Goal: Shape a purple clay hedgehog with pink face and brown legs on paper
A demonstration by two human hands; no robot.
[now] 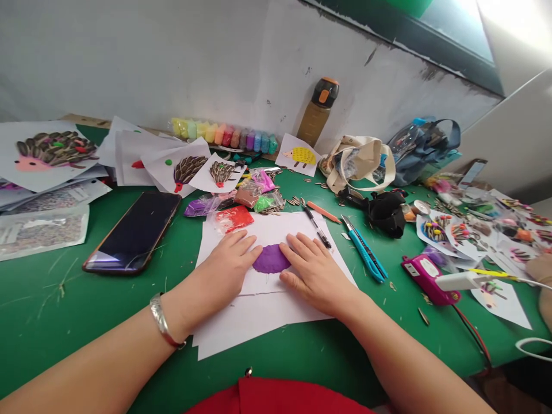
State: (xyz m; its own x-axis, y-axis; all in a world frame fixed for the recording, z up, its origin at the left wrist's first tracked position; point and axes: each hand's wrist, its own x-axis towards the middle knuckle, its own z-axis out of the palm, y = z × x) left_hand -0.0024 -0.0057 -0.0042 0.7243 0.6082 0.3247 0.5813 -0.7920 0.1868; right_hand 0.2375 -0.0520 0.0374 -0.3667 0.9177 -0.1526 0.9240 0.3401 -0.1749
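Observation:
A flattened oval of purple modelling clay [271, 259] lies on white paper [241, 330] in front of me. My left hand [230, 261] rests flat on the paper at the clay's left, its fingertips by the edge. On the other side my right hand [313, 267] lies with fingers spread, the index fingertip at the clay's right edge. Neither hand grips anything. A bag of red clay [234, 219] sits on the sheet's top edge, just beyond my left fingers. Past my right fingers is a black pen [316, 226].
A dark phone [134, 233] lies left; a blue utility knife [365, 250] and orange clay tool [323, 212] lie right. Behind are clay packets [224, 135], a bottle [318, 112] and seed hedgehog pictures [56, 152]. A pink power strip [431, 279] and another person's hand [541, 267] are far right.

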